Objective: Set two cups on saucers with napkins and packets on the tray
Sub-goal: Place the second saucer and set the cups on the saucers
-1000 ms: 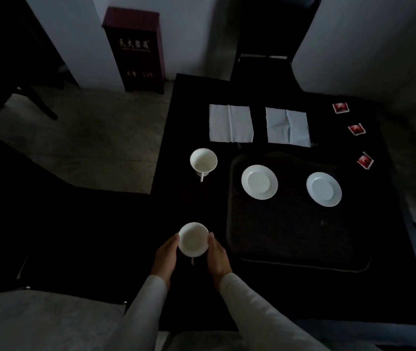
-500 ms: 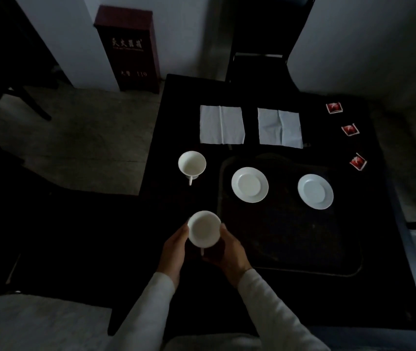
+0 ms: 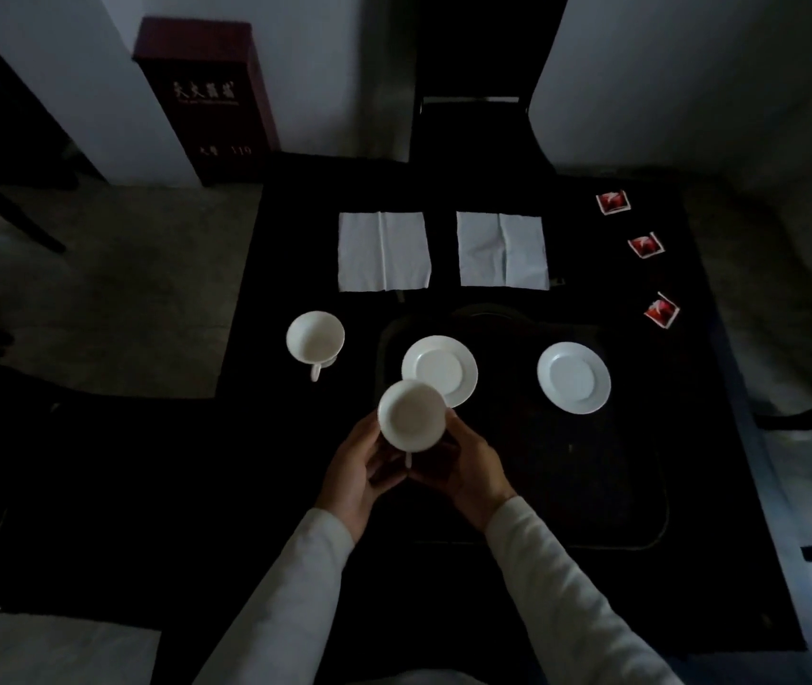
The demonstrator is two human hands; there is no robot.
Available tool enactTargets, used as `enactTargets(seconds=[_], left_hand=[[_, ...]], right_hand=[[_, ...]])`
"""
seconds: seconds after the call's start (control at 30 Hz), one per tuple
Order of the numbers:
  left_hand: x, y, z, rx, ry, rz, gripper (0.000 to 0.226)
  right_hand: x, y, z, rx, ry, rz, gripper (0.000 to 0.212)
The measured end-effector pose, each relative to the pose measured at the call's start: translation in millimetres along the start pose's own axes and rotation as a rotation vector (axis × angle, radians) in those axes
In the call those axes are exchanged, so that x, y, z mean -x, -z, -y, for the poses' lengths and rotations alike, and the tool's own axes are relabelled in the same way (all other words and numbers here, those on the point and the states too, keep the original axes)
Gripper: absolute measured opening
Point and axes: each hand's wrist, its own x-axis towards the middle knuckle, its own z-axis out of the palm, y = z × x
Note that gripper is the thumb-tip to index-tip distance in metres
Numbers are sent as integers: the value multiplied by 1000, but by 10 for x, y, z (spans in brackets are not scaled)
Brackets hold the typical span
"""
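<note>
Progress early: one cup (image 3: 411,421) is gripped between both hands (image 3: 414,467) just near of the left saucer (image 3: 439,370) on the tray (image 3: 641,487); second cup (image 3: 315,337), napkins (image 3: 383,251) and packets (image 3: 646,245) are left on the counter (image 3: 592,269).

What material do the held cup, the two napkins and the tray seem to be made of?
Held cup: probably glazed ceramic or porcelain; white, smooth, thin rim. Two napkins: likely paper tissue, possibly thin cloth; matte white with fold creases. Tray: dark, faint sheen along its raised rim; plastic or lacquered wood, too dim to tell.
</note>
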Motion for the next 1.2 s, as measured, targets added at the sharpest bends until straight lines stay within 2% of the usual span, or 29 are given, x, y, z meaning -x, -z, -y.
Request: enactTargets(seconds=[0.2,0.5,0.73,1.2], left_hand=[[-289,-292,-97,-11,39,-3,30],[-755,-616,-172,15,81,-68,32],[-992,-673,-142,-1,108,-94,27],[-1125,-627,-150,6,117,-111,29]], right_hand=[[-192,193,253,-3,4,13,42],[-672,386,533,40,-69,-54,42],[-877,476,619,20,-101,-42,50],[-1028,446,606,-16,-107,-44,45]])
